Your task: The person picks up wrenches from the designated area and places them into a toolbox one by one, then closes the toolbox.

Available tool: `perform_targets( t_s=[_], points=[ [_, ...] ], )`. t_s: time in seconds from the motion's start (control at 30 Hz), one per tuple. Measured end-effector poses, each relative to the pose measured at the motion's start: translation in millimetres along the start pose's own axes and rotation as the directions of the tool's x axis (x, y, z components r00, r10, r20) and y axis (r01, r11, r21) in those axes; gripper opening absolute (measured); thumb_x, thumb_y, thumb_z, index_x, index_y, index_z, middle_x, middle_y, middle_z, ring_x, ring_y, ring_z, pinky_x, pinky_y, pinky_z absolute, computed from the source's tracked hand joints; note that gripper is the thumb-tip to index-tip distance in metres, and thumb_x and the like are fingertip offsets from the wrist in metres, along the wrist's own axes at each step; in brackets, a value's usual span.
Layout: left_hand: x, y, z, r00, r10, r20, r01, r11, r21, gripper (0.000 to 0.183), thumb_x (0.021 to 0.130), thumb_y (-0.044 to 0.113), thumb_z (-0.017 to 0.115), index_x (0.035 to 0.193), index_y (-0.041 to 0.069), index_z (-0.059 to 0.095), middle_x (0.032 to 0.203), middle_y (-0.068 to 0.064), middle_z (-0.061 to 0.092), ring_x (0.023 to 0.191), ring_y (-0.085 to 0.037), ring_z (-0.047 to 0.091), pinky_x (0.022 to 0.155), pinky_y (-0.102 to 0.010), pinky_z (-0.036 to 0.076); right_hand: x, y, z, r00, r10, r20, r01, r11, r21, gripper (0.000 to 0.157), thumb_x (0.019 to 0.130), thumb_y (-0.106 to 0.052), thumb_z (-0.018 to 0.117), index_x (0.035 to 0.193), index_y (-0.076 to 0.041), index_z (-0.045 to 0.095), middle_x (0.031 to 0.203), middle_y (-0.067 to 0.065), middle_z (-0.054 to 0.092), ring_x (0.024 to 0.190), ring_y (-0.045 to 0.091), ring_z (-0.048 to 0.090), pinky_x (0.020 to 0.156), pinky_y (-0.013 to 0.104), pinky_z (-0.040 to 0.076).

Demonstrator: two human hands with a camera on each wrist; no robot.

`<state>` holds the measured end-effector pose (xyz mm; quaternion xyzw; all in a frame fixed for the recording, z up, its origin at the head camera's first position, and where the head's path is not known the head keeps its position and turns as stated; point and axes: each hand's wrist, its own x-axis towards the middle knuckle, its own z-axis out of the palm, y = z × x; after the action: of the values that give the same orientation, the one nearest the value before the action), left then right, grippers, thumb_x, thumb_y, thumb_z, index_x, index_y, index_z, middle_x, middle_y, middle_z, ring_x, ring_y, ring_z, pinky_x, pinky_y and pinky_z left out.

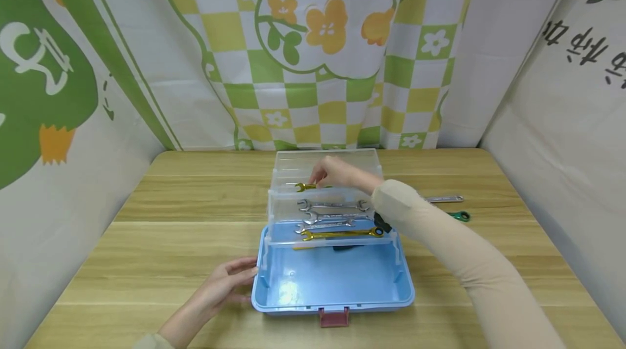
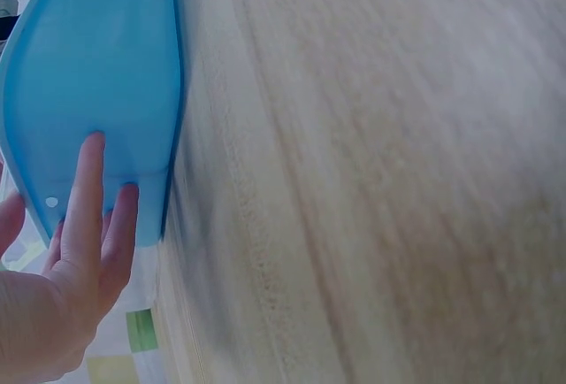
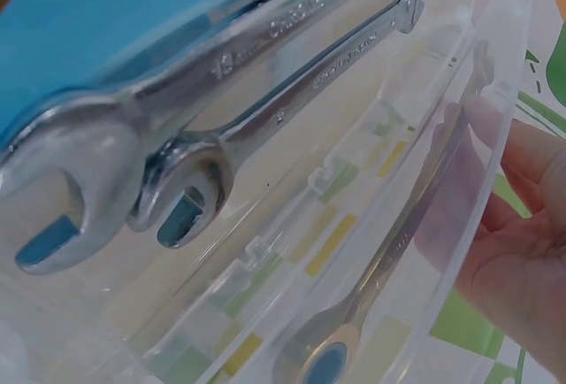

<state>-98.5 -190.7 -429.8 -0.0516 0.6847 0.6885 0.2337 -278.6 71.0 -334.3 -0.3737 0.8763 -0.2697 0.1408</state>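
Cream cloth sleeve up close; R hand pinches slim gold metal wrench in clear plastic tray; L hand, fingers outstretched, touches blue oblong plastic toolbox, prob. to steady it.

- Toolbox base: plain light blue, its latch a dusky pinkish red
- Trays: clear, with a milky tint
- Upper wrench: gold
- Lower wrench: gold too — a yellow streak under the silver wrenches
- Ring-ended tool at right: green, near a silver-grey handle
- Tabletop: yellowish-brown wood, streaked with lighter and darker grain
- Back curtain: green, yellow and white checks, white flowers — plus orange blossoms on white, outlined in green
- Left cloth: white, with a big green shape and an orange zigzag-edged patch
- Right cloth: white, black characters, a red-and-green motif
- Sleeve: plain cream
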Motion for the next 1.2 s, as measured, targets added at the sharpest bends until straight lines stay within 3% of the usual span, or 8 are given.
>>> perform_targets(
  t_s=[0.5,0.7,0.97,1.2],
  points=[
    [-1.1,0.7,-0.5,1.000,0.002,0.008,-0.002,1.000,-0.004,0.062,0.084,0.020,0.058,0.130,-0.012,0.029,0.121,-0.019,0.049,0.093,-0.022,0.058,0.074,-0.043,0.053,-5.5,-8.1,5.8,0.994,0.094,-0.052,-0.098,0.992,-0.074,0.014,0.077,0.003,0.061,0.090,-0.001,0.067,0.084,0.009,0.066,0.077,0.016,0.060,0.069,0.017,0.050],
    [-1.8,0.4,-0.6,1.000,0.002,0.005,-0.002,1.000,0.005,0.062,0.085,0.020,0.058,0.130,-0.012,0.029,0.121,-0.020,0.049,0.093,-0.023,0.058,0.073,-0.043,0.053,-11.2,-1.9,3.6,0.995,0.019,-0.096,-0.028,0.995,-0.096,0.015,0.077,0.002,0.062,0.091,0.001,0.066,0.084,0.010,0.066,0.076,0.018,0.060,0.067,0.019,0.051],
    [-1.5,0.7,-0.2,1.000,-0.002,-0.002,0.002,1.000,0.011,0.063,0.084,0.020,0.058,0.129,-0.012,0.029,0.121,-0.021,0.049,0.092,-0.023,0.058,0.072,-0.042,0.053,-40.6,-5.1,-8.9,0.980,-0.042,-0.195,0.032,0.998,-0.055,0.017,0.080,-0.004,0.061,0.097,0.001,0.065,0.088,0.010,0.066,0.078,0.019,0.060,0.070,0.024,0.052],
    [-0.7,-0.3,-0.2,1.000,0.004,-0.001,-0.004,1.000,0.005,0.063,0.083,0.019,0.059,0.129,-0.011,0.029,0.122,-0.021,0.048,0.093,-0.024,0.058,0.072,-0.042,0.053,-82.1,2.6,-14.0,0.968,-0.034,-0.247,0.039,0.999,0.013,0.017,0.082,-0.004,0.060,0.098,0.000,0.064,0.094,0.012,0.064,0.082,0.019,0.059,0.074,0.028,0.052]
  ],
)
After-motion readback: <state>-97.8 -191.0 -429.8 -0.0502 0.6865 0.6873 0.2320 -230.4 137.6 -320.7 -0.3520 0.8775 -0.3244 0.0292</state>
